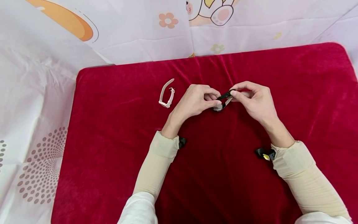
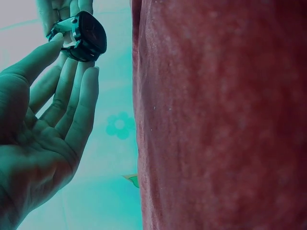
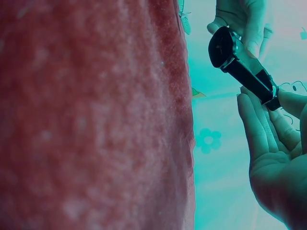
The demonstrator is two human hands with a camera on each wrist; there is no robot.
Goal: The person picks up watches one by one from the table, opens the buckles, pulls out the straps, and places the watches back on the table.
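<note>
A watch (image 1: 219, 106) with a black strap (image 1: 225, 95) is held between both hands just above the red mat (image 1: 117, 149). My left hand (image 1: 214, 100) pinches the watch case (image 2: 86, 36) with thumb and fingertips. My right hand (image 1: 232, 94) pinches the free end of the black strap (image 3: 249, 74), which runs up from the case (image 3: 221, 45). In the left wrist view my left hand (image 2: 60, 57) has its fingers fairly straight under the case. In the right wrist view my right hand (image 3: 268, 103) grips the strap's end. A loose pale pink strap (image 1: 167, 95) lies on the mat left of the hands.
The red mat covers most of a table under a white cartoon-print cloth (image 1: 139, 40). Small black wrist cameras (image 1: 264, 153) sit at both cuffs of the beige sleeves. The mat's edges run at the left (image 1: 70, 130) and back.
</note>
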